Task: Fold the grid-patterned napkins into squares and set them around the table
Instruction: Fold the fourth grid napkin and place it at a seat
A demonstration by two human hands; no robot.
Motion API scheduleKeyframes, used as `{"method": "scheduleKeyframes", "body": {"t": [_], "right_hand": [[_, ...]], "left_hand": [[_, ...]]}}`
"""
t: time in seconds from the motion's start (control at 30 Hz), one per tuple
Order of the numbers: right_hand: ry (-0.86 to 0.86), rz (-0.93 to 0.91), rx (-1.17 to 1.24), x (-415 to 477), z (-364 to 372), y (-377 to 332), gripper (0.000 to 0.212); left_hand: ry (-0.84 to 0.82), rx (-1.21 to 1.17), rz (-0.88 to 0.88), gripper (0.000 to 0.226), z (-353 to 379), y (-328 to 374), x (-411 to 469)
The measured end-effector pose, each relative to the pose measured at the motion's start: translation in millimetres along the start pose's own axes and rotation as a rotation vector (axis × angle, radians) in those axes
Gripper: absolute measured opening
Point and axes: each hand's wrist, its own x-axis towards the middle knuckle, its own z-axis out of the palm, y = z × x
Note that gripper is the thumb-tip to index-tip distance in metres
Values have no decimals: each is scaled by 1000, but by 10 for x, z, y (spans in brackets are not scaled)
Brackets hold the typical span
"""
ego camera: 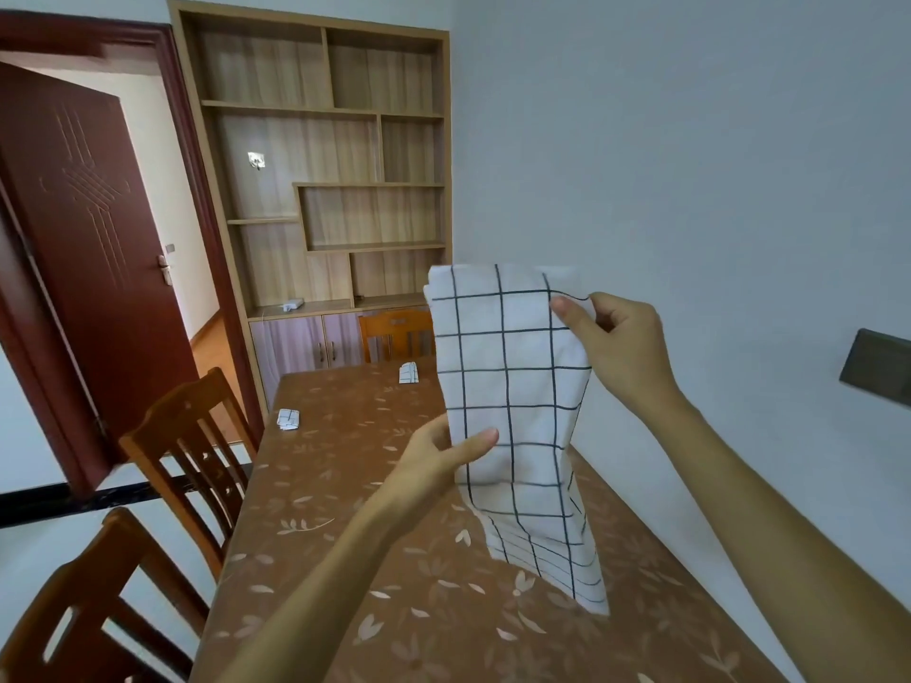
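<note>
I hold a white cloth napkin with a dark grid pattern (512, 386) upright in front of me, above the tabletop covered in a brown leaf-patterned cloth (335, 534). My left hand (434, 460) grips the napkin's lower left edge: the thumb lies flat across the front and the fingers are curled behind the fabric, where I cannot see them. My right hand (616, 347) pinches the upper right edge, thumb on the front and the other fingers curled behind. The napkin looks doubled over, with layered edges showing at its top left corner. Its lower end hangs down and rests on the tabletop, where the cloth bends and the grid lines bunch together.

Two small folded grid-patterned napkins already lie on the tabletop, well apart from each other: one at the far end (408, 373), near an orange-brown wooden chair (394, 335), and one at the left edge (288, 419). Two more wooden slat-backed chairs (187, 436) stand along the left side of the tabletop. A tall light-wood shelf unit (325, 165) stands against the far wall, beside an open dark red door (84, 239).
</note>
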Motion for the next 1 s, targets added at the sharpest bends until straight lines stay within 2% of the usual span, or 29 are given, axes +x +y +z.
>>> {"method": "scheduleKeyframes", "body": {"t": [0.07, 0.2, 0.27, 0.3, 0.37, 0.4, 0.53, 0.6, 0.63, 0.7, 0.73, 0.83, 0.9, 1.0], "right_hand": [[-14, 16, 46, -1, 68, -31, 56], [18, 72, 126, -19, 143, -116, 51], [0, 138, 192, -43, 158, -153, 30], [-47, 207, 228, -75, 154, -169, 27], [-183, 330, 279, -157, 114, -149, 60], [-252, 357, 268, -206, 99, -89, 70], [-426, 476, 235, -420, 89, 106, 84], [-511, 503, 203, -483, 93, 104, 76], [-537, 502, 184, -501, 96, 98, 62], [-548, 466, 143, -522, 105, 106, 17], [-547, 446, 132, -523, 119, 115, 7], [-595, 417, 87, -550, 150, 93, 28], [-639, 468, 112, -563, 141, 73, 31], [-644, 505, 87, -554, 149, 138, 33]], "left_hand": [[-160, -126, -109, 68, 24, 58, 18], [-133, -155, -330, 62, 207, 123, 25], [-141, -311, -345, 48, 288, 134, 56], [-109, -365, -328, 47, 307, 135, 75], [-18, -425, -275, 49, 305, 157, 103], [6, -457, -240, 49, 288, 169, 114], [54, -557, -147, 42, 151, 186, 126], [68, -593, -150, 45, 100, 175, 138], [77, -603, -154, 45, 89, 174, 148], [79, -631, -151, 48, 100, 165, 156], [66, -677, -149, 50, 111, 164, 151], [-8, -821, -134, 58, 127, 162, 125], [-52, -871, -156, 60, 126, 183, 99], [-34, -776, -210, 56, 111, 195, 82]]}}
